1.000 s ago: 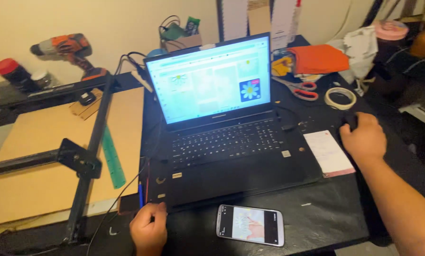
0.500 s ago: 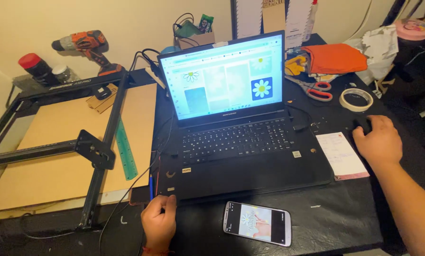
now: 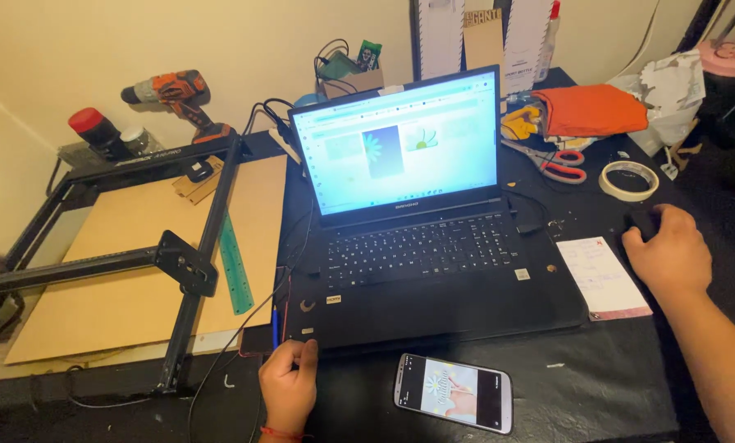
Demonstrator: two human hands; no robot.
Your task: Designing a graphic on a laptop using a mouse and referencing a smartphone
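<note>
Right hand [image 3: 669, 250] cupped over black mouse [image 3: 642, 220] at three o'clock of laptop [image 3: 421, 246], flower pictures up, left hand [image 3: 288, 385] curled, empty.

Clutter around my work spot on the dark table [image 3: 597, 385]

To my left a black metal frame [image 3: 179, 262] sits over a brown board [image 3: 113, 271], with a green ruler [image 3: 235, 264] on the board's right edge. An orange drill [image 3: 179, 92] lies at the back by the wall. Behind the screen's right side lie red-handled scissors [image 3: 552, 164], an orange cloth [image 3: 593, 109] and a tape roll [image 3: 629, 180]. A paper pad [image 3: 602, 277] lies nearer me.
</note>
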